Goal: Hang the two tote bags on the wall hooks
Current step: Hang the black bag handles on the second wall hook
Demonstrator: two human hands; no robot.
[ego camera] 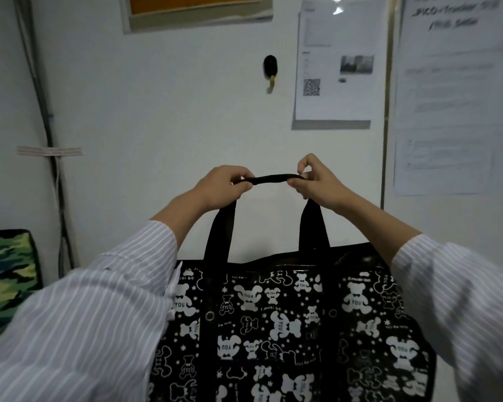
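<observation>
A black tote bag (pixel 288 323) printed with white bears hangs in front of me, low in the view. Its black handle (pixel 270 179) is stretched flat between my hands. My left hand (pixel 224 185) grips the handle's left end and my right hand (pixel 314 181) pinches its right end. A black wall hook (pixel 270 71) with a yellowish tip sits on the white wall, well above the handle and a little left of its middle. Only one tote bag and one hook are in view.
Papers (pixel 336 65) with a QR code are stuck to the wall right of the hook, and more sheets (pixel 453 105) hang further right. A framed board (pixel 196 11) is at the top. Cables (pixel 45 120) run down the left corner above a camouflage cushion (pixel 8 282).
</observation>
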